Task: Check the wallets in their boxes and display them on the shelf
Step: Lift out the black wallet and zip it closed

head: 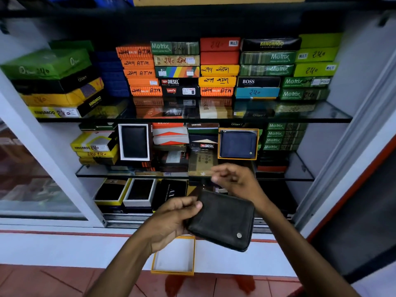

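Left hand [171, 219] clamped on the left edge of a black zip wallet [222, 219], thumb on top, fingers underneath. Wallet held tilted in front of the lower shelf, metal stud near its lower right corner. Beneath the left hand, an open yellow-rimmed box [174, 257], white inside, apparently held by the same hand. Right hand [235, 181] just above the wallet's upper edge, fingers loosely curled and blurred, gripping nothing. Farther right on the middle glass shelf [300, 168], a blue zip wallet [237, 144] displayed upright in its yellow box.
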{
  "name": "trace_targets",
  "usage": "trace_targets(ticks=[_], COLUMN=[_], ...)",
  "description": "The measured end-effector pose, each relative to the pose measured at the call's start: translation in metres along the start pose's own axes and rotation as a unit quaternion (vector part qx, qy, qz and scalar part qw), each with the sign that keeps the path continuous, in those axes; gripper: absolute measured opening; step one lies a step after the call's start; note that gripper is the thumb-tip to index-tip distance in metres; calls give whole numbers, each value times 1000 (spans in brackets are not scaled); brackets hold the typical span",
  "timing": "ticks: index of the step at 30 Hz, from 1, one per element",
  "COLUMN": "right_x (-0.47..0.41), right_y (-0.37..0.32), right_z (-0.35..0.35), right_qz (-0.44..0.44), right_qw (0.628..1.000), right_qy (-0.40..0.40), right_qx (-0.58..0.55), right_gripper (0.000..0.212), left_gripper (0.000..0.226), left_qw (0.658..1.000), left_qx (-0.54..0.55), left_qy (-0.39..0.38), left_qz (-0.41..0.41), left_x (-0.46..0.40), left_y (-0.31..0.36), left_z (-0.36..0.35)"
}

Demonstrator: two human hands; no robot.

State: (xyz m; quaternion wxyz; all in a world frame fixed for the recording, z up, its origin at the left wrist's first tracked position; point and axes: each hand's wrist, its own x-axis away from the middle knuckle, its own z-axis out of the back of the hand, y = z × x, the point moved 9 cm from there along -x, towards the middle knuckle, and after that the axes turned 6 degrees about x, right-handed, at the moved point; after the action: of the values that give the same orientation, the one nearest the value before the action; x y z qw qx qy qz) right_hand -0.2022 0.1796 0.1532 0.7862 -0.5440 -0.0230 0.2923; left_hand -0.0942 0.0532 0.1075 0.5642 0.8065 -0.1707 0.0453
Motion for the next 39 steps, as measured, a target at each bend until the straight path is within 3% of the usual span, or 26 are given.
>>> trace_targets(ticks=[3, 5, 7, 11, 14, 17, 20, 22, 25, 28, 34, 39], right_x=[30, 53, 68, 81, 86, 89, 91, 91, 93, 99, 111, 121], right_y=[36, 41, 37, 21, 6, 11, 27, 50, 93, 133, 179, 199], right_z=[7, 1, -7, -11, -16, -24, -41, -58, -94, -126, -164, -177], right_qz=[-121, -125, -84, 21, 122, 139, 81, -13, -162, -265, -355, -400], right_qw=[982, 980, 988, 995, 989, 985, 992, 995, 984, 963, 934, 916], right_qy=[8, -31, -45, 35, 81, 105, 100, 81, 48, 33, 17, 9], right_qx=[-142, -153, -122, -94, -22, 3, 1, -56, -47, -30, -19, 8], right_gripper=[38, 40, 42, 33, 27, 30, 33, 37, 45, 31, 18, 22], left_gripper=[40, 39, 35, 27, 49, 53, 34, 40, 39, 29, 22, 35], left_qw=[996, 984, 966, 927, 904, 899, 918, 927, 924, 905, 867, 848], left_qx=[-11, -76, -136, -210, -240, -242, -207, -200, -177, -179, -295, -343], left_qy=[57, 88, 98, 48, 38, 48, 99, 174, 288, 377, 402, 400], left_qz=[-72, -136, -198, -308, -353, -362, -324, -267, -177, -80, 29, 66], left_x=[12, 21, 31, 51, 56, 58, 58, 54, 47, 41, 24, 18], left_y=[12, 21, 29, 32, 23, 13, 2, -13, -49, -92, -139, -158], left_z=[19, 32, 38, 39, 50, 63, 87, 109, 144, 180, 204, 208])
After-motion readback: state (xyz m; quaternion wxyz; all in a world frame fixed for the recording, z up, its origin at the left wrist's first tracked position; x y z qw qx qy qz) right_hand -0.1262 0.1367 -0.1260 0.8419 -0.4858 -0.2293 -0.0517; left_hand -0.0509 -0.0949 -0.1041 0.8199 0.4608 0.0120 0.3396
